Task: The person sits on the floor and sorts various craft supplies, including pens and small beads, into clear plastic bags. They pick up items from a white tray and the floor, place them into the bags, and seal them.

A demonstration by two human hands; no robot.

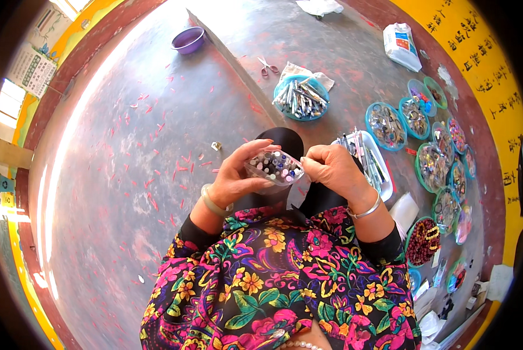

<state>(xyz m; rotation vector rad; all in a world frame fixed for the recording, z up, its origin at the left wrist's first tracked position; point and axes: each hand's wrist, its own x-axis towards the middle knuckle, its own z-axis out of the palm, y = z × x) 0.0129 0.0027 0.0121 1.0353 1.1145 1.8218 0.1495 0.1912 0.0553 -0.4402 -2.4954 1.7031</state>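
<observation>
A clear plastic box (274,167) is packed with small round-ended pieces in black, white, pink and blue. My left hand (242,170) grips it from the left, fingers along the far side and thumb along the near side. At its right corner my right hand (335,171) is closed in a pinch, touching or almost touching the rim. Whatever lies between those fingertips is too small to tell. Just beyond my right hand, a white tray (384,169) of pens or similar thin sticks stands on the floor.
Ahead is a blue basket (282,87) full of pen-like sticks, with scissors (266,67) beside it. A purple basin (188,40) stands farther left. Several round baskets (385,126) of small items crowd the right side. Red scraps (153,202) litter the floor at left.
</observation>
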